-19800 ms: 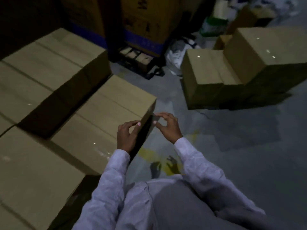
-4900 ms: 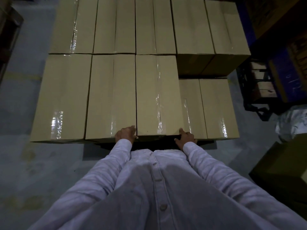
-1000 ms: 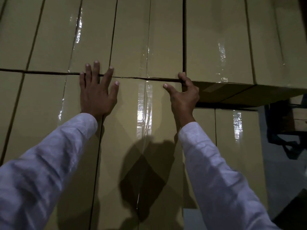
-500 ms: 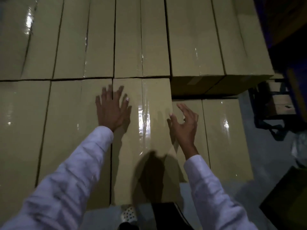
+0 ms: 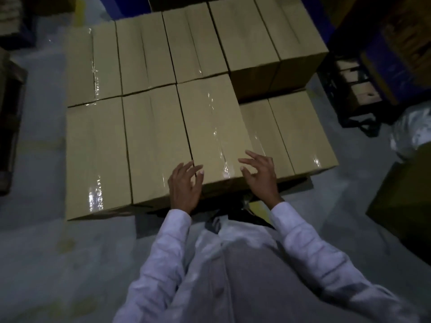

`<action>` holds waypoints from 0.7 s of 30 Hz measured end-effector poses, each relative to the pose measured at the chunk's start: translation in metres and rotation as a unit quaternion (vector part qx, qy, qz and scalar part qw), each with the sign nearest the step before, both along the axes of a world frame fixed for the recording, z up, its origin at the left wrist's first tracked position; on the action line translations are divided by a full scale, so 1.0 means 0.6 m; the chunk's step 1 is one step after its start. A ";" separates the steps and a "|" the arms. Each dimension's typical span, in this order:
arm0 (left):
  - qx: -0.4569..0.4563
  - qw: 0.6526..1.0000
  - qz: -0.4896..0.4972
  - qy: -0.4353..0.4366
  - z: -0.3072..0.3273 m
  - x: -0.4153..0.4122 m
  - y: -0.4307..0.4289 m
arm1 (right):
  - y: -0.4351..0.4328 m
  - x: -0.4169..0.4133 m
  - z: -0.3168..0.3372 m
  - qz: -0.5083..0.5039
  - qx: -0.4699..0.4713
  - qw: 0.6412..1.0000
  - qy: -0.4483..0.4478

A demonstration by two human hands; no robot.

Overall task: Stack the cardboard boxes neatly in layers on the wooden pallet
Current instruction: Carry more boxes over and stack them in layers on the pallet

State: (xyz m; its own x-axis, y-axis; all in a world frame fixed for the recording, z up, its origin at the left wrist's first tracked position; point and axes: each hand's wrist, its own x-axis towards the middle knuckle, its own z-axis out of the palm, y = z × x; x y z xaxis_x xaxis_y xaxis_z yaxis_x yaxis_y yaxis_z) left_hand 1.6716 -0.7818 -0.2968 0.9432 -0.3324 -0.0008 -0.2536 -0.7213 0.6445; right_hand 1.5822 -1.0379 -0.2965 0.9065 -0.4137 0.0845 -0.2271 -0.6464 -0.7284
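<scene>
Taped brown cardboard boxes stand in rows in front of me, hiding the pallet beneath. The upper layer's near row holds three boxes, the rightmost one being closest to my hands. To its right, two lower boxes sit a layer down. My left hand hovers at that upper box's near left corner, fingers spread and empty. My right hand hovers at its near right corner, fingers apart, holding nothing. Whether either hand touches the box is unclear.
A dark wooden pallet stack stands at the right. A crumpled plastic bag lies beyond it, and a dark box sits at the right edge. Bare grey floor spreads to the left.
Both hands have drawn back from the box top toward its near edge. My view has pulled back and up, showing the whole stack.
</scene>
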 end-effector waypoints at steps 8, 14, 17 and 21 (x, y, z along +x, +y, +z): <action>-0.028 0.998 0.018 -0.052 0.012 -0.118 0.105 | 0.015 -0.188 0.030 0.013 0.016 0.998 0.060; -0.046 0.999 -0.006 0.021 0.016 -0.218 0.050 | -0.021 -0.341 0.003 -0.010 0.063 0.987 0.148; -0.007 0.992 -0.097 0.074 0.001 -0.271 -0.018 | -0.046 -0.415 0.008 -0.018 0.101 0.986 0.129; 0.007 0.964 -0.239 0.114 -0.011 -0.358 -0.162 | -0.111 -0.529 0.036 -0.021 0.167 0.972 0.164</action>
